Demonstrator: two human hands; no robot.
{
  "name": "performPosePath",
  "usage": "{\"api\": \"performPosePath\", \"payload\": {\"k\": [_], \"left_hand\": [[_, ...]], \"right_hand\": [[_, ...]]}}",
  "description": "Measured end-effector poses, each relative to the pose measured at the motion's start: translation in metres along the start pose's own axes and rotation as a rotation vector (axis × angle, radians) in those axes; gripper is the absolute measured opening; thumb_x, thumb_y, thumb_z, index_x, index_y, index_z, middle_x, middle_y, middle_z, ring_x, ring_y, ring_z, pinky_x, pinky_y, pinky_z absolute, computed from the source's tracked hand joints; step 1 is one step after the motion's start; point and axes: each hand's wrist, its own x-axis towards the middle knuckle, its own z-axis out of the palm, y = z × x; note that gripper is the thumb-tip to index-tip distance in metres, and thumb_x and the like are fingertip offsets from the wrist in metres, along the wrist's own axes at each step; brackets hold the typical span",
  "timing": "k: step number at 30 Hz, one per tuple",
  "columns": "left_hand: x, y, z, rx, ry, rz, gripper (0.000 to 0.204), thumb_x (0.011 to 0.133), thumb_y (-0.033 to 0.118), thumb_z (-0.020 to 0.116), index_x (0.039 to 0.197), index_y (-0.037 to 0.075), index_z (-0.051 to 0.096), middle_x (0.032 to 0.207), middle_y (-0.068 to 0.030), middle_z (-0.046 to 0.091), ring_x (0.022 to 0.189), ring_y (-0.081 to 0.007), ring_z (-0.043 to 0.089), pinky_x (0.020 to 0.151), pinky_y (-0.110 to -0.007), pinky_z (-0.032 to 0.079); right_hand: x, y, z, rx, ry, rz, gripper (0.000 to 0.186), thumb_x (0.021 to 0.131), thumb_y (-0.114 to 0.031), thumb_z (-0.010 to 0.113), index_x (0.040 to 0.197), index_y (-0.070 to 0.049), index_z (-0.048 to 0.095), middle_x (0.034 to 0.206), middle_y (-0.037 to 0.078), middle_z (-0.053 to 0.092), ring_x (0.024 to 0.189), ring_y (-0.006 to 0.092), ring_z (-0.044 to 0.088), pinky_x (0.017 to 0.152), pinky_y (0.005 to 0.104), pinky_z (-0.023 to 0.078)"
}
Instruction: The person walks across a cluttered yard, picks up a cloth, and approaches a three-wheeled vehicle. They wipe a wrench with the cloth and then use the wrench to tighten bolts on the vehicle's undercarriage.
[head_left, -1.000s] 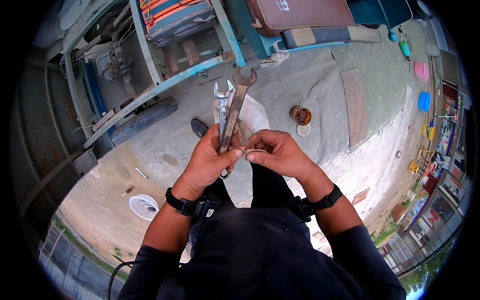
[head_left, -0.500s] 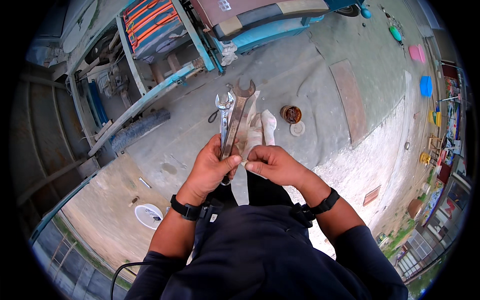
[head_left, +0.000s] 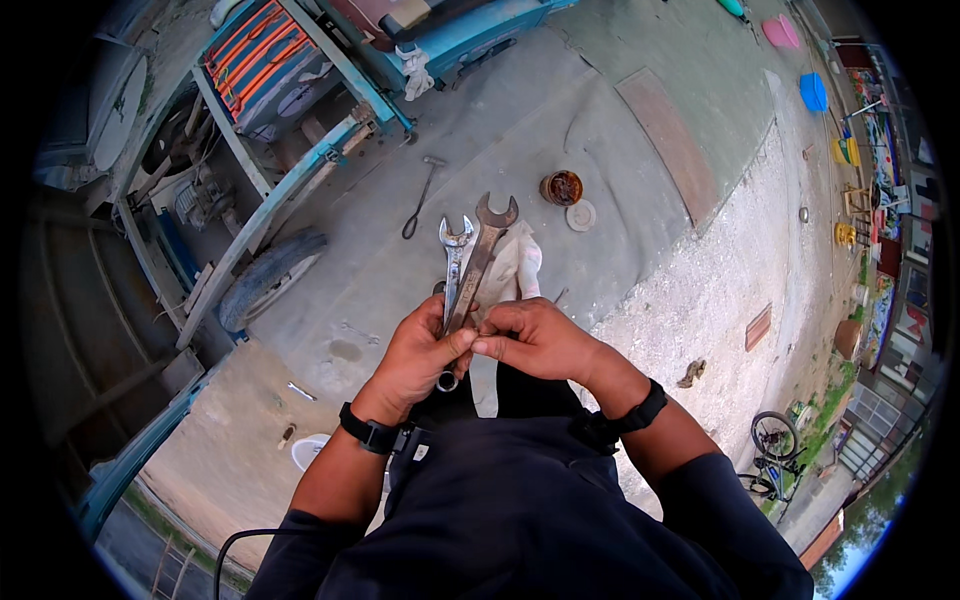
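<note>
Where steel is gripped: a silver wrench point(head_left: 453, 268) and a brown wrench point(head_left: 483, 258) are held together in front of the body, open ends pointed away, the brown one reaching further.
Left grip: both shafts are clasped in the left hand point(head_left: 418, 352), thumb laid toward the right; a ring end is seen below the fingers.
Right grip: the right hand point(head_left: 540, 338) is drawn narrow, fingers curled, tips brought up against those of the left; whether anything is pinched there cannot be told.
Cloth point(head_left: 515, 262): pale, crumpled, seen beside the brown wrench, just past the right hand.
Wrists: a black strap point(head_left: 645, 405) is worn on the right, another on the left.
Ground ahead: a long dark tool point(head_left: 424, 195) is laid flat; a can point(head_left: 561, 187) of brown matter is stood nearby, a pale disc point(head_left: 581, 215) just beside it.
Ground left: a small wrench point(head_left: 301, 391) is seen, also a white basin point(head_left: 305, 452), partly hidden by the forearm.
Ahead left: a tyre point(head_left: 270, 280) is seen beside a teal frame point(head_left: 285, 200).
Far right: a blue tub point(head_left: 813, 92), a pink tub point(head_left: 780, 31) and a bicycle point(head_left: 775, 455) are noted.
</note>
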Motion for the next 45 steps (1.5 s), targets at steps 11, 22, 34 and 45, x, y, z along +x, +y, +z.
{"api": "performPosePath", "payload": {"k": [11, 22, 34, 45], "left_hand": [[0.009, -0.058, 0.013, -0.037, 0.375, 0.053, 0.019, 0.092, 0.003, 0.062, 0.109, 0.005, 0.053, 0.081, -0.0013, 0.060, 0.061, -0.0088, 0.056, 0.052, -0.024, 0.047], [0.039, -0.114, 0.060, 0.022, 0.386, -0.047, 0.025, 0.087, 0.000, 0.065, 0.111, 0.002, 0.056, 0.087, -0.0022, 0.061, 0.073, -0.0106, 0.059, 0.064, -0.025, 0.048], [0.078, -0.166, 0.025, 0.273, 0.389, -0.482, 0.011, 0.096, 0.009, 0.052, 0.098, 0.000, 0.056, 0.085, -0.0090, 0.064, 0.068, -0.0167, 0.061, 0.057, -0.029, 0.050], [0.152, -0.152, 0.014, 0.635, 0.604, -0.179, 0.051, 0.094, 0.025, 0.064, 0.129, -0.008, 0.049, 0.119, -0.0189, 0.061, 0.112, -0.0288, 0.058, 0.095, -0.038, 0.048]], "right_hand": [[-0.025, 0.041, 0.057, -0.342, 0.309, -0.133, 0.016, 0.089, -0.018, 0.063, 0.079, -0.006, 0.062, 0.074, 0.010, 0.063, 0.071, 0.0309, 0.063, 0.061, 0.0400, 0.049], [-0.092, 0.080, 0.048, -0.468, 0.510, -0.115, 0.023, 0.088, -0.020, 0.063, 0.071, -0.006, 0.054, 0.067, 0.011, 0.056, 0.064, 0.0315, 0.059, 0.056, 0.0425, 0.046], [-0.210, 0.124, -0.004, -0.289, 0.533, 0.365, 0.021, 0.087, -0.025, 0.063, 0.079, -0.006, 0.059, 0.079, 0.017, 0.062, 0.077, 0.0390, 0.061, 0.066, 0.0468, 0.048], [-0.254, 0.144, -0.037, -0.306, 0.539, 0.328, 0.017, 0.089, -0.018, 0.066, 0.082, -0.002, 0.061, 0.078, 0.012, 0.059, 0.073, 0.0314, 0.060, 0.066, 0.0402, 0.048]]}}
